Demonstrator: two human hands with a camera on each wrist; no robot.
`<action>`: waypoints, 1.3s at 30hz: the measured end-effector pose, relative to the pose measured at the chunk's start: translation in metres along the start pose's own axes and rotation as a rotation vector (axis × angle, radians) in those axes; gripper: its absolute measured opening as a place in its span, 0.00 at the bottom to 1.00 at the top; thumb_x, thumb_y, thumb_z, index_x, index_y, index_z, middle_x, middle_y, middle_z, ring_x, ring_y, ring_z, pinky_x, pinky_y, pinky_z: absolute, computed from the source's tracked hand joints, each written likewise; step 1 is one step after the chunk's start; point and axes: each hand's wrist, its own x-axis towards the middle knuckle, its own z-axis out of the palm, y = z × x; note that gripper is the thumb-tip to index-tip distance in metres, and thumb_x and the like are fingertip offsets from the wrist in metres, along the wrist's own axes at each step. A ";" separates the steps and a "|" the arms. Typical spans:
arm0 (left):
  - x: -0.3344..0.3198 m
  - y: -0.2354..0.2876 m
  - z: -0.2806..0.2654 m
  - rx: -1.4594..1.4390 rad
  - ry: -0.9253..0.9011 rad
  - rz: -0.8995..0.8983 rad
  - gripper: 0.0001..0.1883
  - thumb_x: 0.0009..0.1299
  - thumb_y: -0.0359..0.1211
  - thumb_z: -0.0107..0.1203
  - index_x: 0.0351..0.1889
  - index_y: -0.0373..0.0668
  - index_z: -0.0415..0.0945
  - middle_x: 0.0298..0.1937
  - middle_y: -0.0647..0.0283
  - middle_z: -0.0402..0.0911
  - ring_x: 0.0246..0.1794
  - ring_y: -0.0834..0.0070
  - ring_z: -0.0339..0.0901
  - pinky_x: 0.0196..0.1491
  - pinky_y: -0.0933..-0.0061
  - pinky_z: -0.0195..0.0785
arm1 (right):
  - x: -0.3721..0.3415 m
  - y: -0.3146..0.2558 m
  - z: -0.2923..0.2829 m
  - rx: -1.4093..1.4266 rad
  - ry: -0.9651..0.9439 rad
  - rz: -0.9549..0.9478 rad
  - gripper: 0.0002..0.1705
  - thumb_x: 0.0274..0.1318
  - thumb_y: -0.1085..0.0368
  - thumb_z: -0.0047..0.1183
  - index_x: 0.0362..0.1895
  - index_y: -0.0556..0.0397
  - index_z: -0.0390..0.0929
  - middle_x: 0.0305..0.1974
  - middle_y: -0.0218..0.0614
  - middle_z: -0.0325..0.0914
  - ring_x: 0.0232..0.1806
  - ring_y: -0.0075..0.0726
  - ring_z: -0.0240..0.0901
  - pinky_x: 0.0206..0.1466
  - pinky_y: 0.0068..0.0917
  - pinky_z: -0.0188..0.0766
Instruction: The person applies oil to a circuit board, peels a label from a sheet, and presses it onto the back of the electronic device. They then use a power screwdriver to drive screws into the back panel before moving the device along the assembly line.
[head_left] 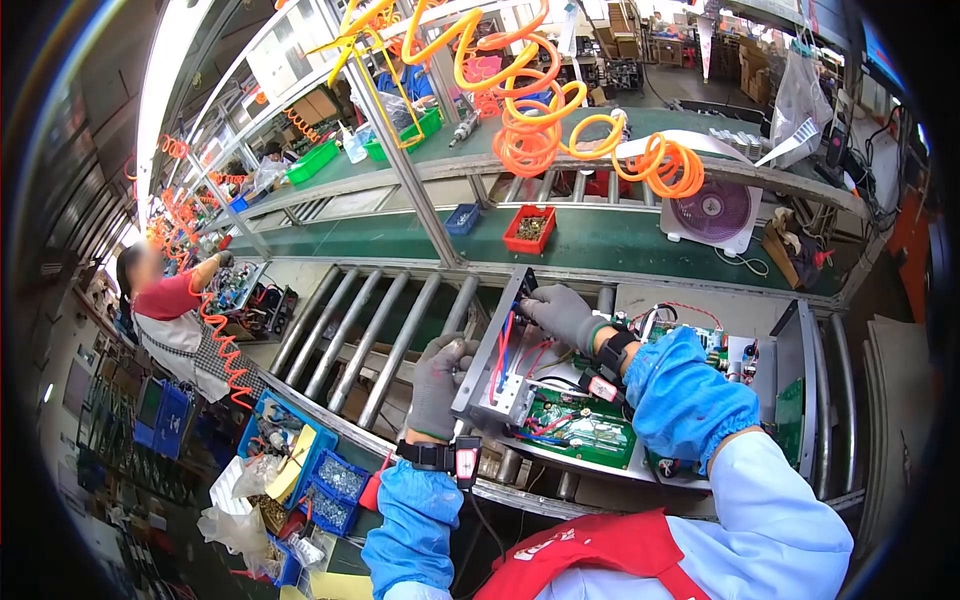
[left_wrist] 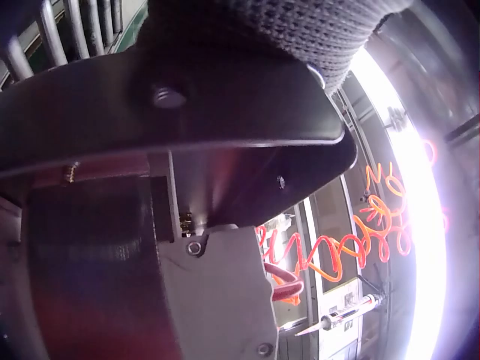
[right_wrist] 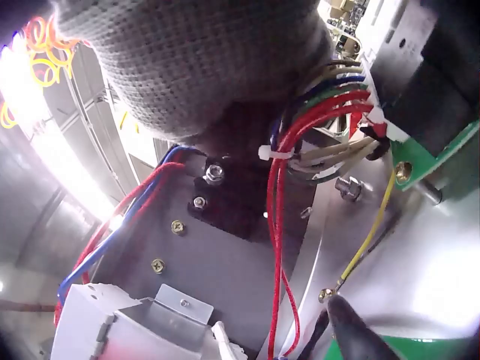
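A metal chassis [head_left: 780,395] lies open across the rollers, with green circuit boards [head_left: 585,428] and bundled wires [right_wrist: 277,195] inside. My gloved left hand [head_left: 435,385] is at the outer face of its upright end panel [head_left: 482,375], fingers bent towards the metal; what they hold is hidden. Inside the same panel, my gloved right hand [head_left: 565,315] grips a black part [head_left: 522,288] near the far end, its fingertips mostly hidden. Red and blue wires [right_wrist: 135,206] run from there past a white metal box [head_left: 505,398]. A yellow wire [right_wrist: 371,232] ends at a screw on the chassis floor.
Metal rollers [head_left: 385,340] extend left of the chassis. Blue bins of screws [head_left: 335,490] stand at the lower left. A red bin [head_left: 529,229] and a fan [head_left: 712,215] sit behind, under hanging orange coiled hoses [head_left: 530,150]. Another person [head_left: 175,310] works at far left.
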 end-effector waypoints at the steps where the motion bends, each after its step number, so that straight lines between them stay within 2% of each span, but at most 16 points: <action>1: 0.000 0.000 0.000 -0.019 -0.011 -0.004 0.14 0.72 0.27 0.51 0.54 0.34 0.68 0.38 0.58 0.81 0.25 0.88 0.73 0.21 0.90 0.65 | -0.002 -0.002 -0.002 0.023 -0.027 0.026 0.23 0.57 0.49 0.53 0.44 0.56 0.84 0.34 0.47 0.83 0.38 0.47 0.82 0.46 0.38 0.75; 5: -0.001 0.001 0.002 -0.035 -0.014 -0.002 0.16 0.72 0.28 0.52 0.56 0.34 0.68 0.38 0.57 0.81 0.25 0.88 0.72 0.21 0.89 0.66 | -0.004 0.001 0.001 0.182 0.000 0.043 0.24 0.59 0.47 0.51 0.43 0.56 0.84 0.34 0.47 0.84 0.38 0.44 0.82 0.45 0.37 0.75; 8: -0.002 0.002 0.003 0.013 0.011 0.004 0.16 0.72 0.28 0.52 0.56 0.34 0.68 0.37 0.58 0.81 0.24 0.87 0.72 0.22 0.89 0.66 | 0.001 0.004 0.003 0.149 0.008 0.059 0.23 0.58 0.50 0.53 0.43 0.57 0.84 0.34 0.46 0.84 0.36 0.40 0.83 0.43 0.36 0.76; 10: -0.008 0.004 0.016 0.090 0.057 0.043 0.08 0.71 0.31 0.51 0.43 0.38 0.73 0.27 0.69 0.75 0.18 0.91 0.66 0.19 0.91 0.61 | 0.007 0.004 0.002 0.168 -0.092 0.144 0.22 0.58 0.51 0.54 0.44 0.56 0.84 0.34 0.47 0.84 0.37 0.40 0.83 0.45 0.35 0.76; 11: -0.010 0.005 0.021 0.129 0.080 0.062 0.07 0.70 0.33 0.51 0.37 0.39 0.75 0.22 0.75 0.72 0.15 0.93 0.63 0.18 0.91 0.58 | 0.008 0.004 0.001 0.179 -0.143 0.186 0.22 0.57 0.51 0.54 0.44 0.56 0.84 0.35 0.47 0.84 0.37 0.40 0.83 0.45 0.35 0.76; 14: -0.009 0.004 0.019 0.208 0.087 0.091 0.07 0.70 0.33 0.50 0.37 0.39 0.76 0.23 0.74 0.73 0.19 0.91 0.67 0.22 0.90 0.62 | 0.002 0.001 0.002 0.016 0.010 0.105 0.22 0.57 0.50 0.52 0.43 0.55 0.85 0.35 0.47 0.84 0.37 0.43 0.84 0.46 0.37 0.76; 17: -0.003 0.001 0.003 0.099 0.034 0.048 0.17 0.71 0.28 0.54 0.56 0.31 0.70 0.37 0.59 0.82 0.24 0.87 0.72 0.24 0.88 0.65 | -0.017 -0.024 -0.009 0.258 -0.039 0.236 0.24 0.57 0.47 0.48 0.42 0.53 0.85 0.36 0.47 0.84 0.38 0.47 0.83 0.47 0.38 0.76; 20: -0.009 0.004 0.016 0.118 0.109 0.088 0.16 0.71 0.28 0.54 0.55 0.31 0.71 0.37 0.60 0.82 0.24 0.87 0.71 0.24 0.87 0.65 | 0.003 0.000 0.000 0.055 -0.069 0.124 0.23 0.55 0.48 0.48 0.42 0.51 0.85 0.38 0.47 0.84 0.37 0.50 0.83 0.49 0.38 0.76; 23: -0.017 0.008 0.023 0.178 0.155 0.114 0.16 0.71 0.29 0.53 0.54 0.31 0.73 0.35 0.62 0.82 0.24 0.88 0.71 0.24 0.88 0.64 | -0.006 -0.015 -0.008 0.046 -0.036 0.227 0.21 0.51 0.52 0.50 0.43 0.49 0.86 0.39 0.47 0.84 0.40 0.50 0.83 0.51 0.38 0.76; 26: -0.023 0.013 0.028 0.220 0.165 0.143 0.15 0.71 0.29 0.53 0.54 0.31 0.74 0.35 0.63 0.81 0.23 0.88 0.70 0.24 0.89 0.62 | -0.009 -0.008 -0.006 0.026 -0.016 0.067 0.20 0.50 0.54 0.51 0.43 0.48 0.86 0.40 0.46 0.85 0.43 0.50 0.82 0.52 0.39 0.75; 29: -0.023 0.017 0.024 0.257 0.152 0.158 0.15 0.71 0.30 0.53 0.53 0.32 0.75 0.35 0.64 0.81 0.23 0.89 0.69 0.23 0.90 0.61 | 0.005 0.014 0.002 -0.276 -0.174 -0.095 0.20 0.48 0.56 0.51 0.43 0.47 0.86 0.41 0.47 0.85 0.44 0.51 0.82 0.53 0.40 0.74; 30: -0.024 0.020 0.024 0.215 0.126 0.175 0.15 0.71 0.31 0.54 0.52 0.32 0.75 0.34 0.65 0.81 0.23 0.89 0.69 0.22 0.90 0.60 | -0.005 -0.003 -0.007 -0.366 -0.074 -0.073 0.20 0.47 0.56 0.52 0.44 0.46 0.86 0.41 0.48 0.84 0.43 0.52 0.82 0.54 0.42 0.73; 33: -0.041 0.041 0.040 0.268 0.125 0.206 0.15 0.69 0.32 0.54 0.51 0.33 0.76 0.33 0.66 0.80 0.22 0.89 0.68 0.21 0.90 0.59 | -0.016 -0.028 -0.026 -0.188 0.091 -0.096 0.21 0.46 0.53 0.54 0.44 0.44 0.86 0.40 0.47 0.84 0.43 0.55 0.81 0.53 0.44 0.74; 34: -0.051 0.052 0.054 0.279 0.128 0.182 0.16 0.68 0.32 0.54 0.51 0.34 0.76 0.31 0.69 0.77 0.21 0.90 0.66 0.19 0.90 0.55 | -0.027 -0.045 -0.038 -0.120 0.085 -0.124 0.19 0.50 0.54 0.57 0.42 0.51 0.86 0.36 0.45 0.85 0.39 0.48 0.82 0.48 0.40 0.75; 37: -0.056 0.060 0.062 0.161 -0.013 0.138 0.16 0.68 0.32 0.54 0.51 0.34 0.76 0.28 0.72 0.72 0.19 0.92 0.62 0.18 0.89 0.50 | -0.035 -0.063 -0.040 0.530 -0.326 -0.248 0.16 0.57 0.58 0.58 0.40 0.59 0.84 0.31 0.39 0.83 0.35 0.34 0.80 0.43 0.31 0.75; 39: -0.061 0.064 0.076 0.145 -0.045 0.105 0.16 0.68 0.31 0.54 0.52 0.32 0.73 0.25 0.71 0.68 0.17 0.90 0.59 0.17 0.87 0.47 | -0.058 -0.089 -0.046 0.626 -0.410 -0.234 0.16 0.60 0.60 0.58 0.39 0.63 0.83 0.30 0.35 0.81 0.34 0.28 0.77 0.41 0.27 0.74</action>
